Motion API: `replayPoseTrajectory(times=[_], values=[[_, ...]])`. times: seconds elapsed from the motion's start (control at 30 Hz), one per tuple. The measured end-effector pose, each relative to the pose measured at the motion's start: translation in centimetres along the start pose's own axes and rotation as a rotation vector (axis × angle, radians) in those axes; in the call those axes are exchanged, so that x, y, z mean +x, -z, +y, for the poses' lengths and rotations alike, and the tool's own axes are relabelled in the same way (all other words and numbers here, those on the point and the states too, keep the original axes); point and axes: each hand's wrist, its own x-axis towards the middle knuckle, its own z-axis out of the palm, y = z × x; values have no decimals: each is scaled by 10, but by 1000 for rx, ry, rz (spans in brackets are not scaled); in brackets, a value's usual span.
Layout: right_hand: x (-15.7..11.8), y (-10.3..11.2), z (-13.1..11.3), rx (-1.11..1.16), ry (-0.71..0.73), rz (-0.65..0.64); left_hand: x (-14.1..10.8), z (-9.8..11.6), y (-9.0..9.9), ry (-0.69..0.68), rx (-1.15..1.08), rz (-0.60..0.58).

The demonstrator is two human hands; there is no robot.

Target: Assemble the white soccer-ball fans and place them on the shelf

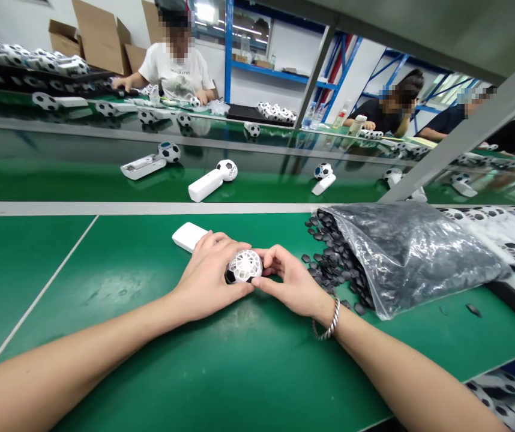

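Over green workbench (59, 288), left hand (210, 276), right hand (289, 282), both gripping soccer-ball fan head (245, 266)

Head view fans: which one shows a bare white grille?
The fan held between the left hand and right hand; the fans beyond show football shells.

head camera | is looking forward and down from the person's head | is facing 12 o'clock across a green workbench (36, 288) | is hanging close above the left hand (207, 276) and right hand (291, 282), both near 6 o'clock
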Motion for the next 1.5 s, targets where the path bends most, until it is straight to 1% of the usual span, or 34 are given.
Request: replayPoseTrajectory(times=[0.07, 0.13, 0.2, 0.3, 0.37, 0.43, 0.47, 0.5, 0.57, 0.63, 0.67, 0.73, 0.8, 0.9, 0.97, 1.03, 1.1, 1.17, 1.23, 1.37, 1.5], values=[[1, 6, -1, -33, -8, -18, 0, -1, 0, -25, -10, -15], [1, 17, -4, -150, -34, -58, -1, -1, 1, -64, -25, -37], [1, 31, -8, -405, -71, -56, -1, -1, 3, -82, -32, -42], [0, 50, -12, -850, -154, 31, 1, 0, 7, -83, -5, -21], [0, 57, -12, -983, -221, 31, 3, -1, 11, -133, 8, -55], [0, 59, -9, -982, -266, -13, 4, -1, 14, -202, -24, -128], [1, 59, -8, -959, -275, -33, 4, -1, 15, -217, -49, -158], [2, 58, -7, -936, -275, -44, 3, -1, 14, -203, -67, -172], [3, 57, -5, -918, -253, -38, 1, -1, 11, -108, -73, -145], [3, 57, -5, -924, -223, -25, -2, -3, 6, 3, -52, -86], [3, 56, -6, -921, -208, -24, -2, -5, 3, 31, -52, -65], [2, 54, -9, -878, -171, -22, -2, -9, -1, 8, -98, -69], [1, 50, -13, -756, -149, -34, -1, -13, 0, -62, -189, -137], [-1, 41, -19, -485, -152, -65, 2, -15, 3, -140, -332, -282], [-3, 36, -22, -318, -155, -93, 2, -15, 5, -149, -389, -308], [-3, 32, -24, -232, -124, -124, 2, -14, 5, -136, -411, -290], [-4, 30, -25, -277, -12, -131, 1, -13, 3, -124, -418, -283], [-5, 29, -25, -403, 151, -108, 1, -14, 2, -127, -420, -291], [-7, 28, -25, -495, 258, -95, 0, -14, 1, -134, -421, -296], [-9, 25, -27, -542, 295, -68, 0, -13, 2, -146, -418, -279], [-9, 23, -26, -573, 370, -140, 0, -10, 3, -144, -415, -258]])
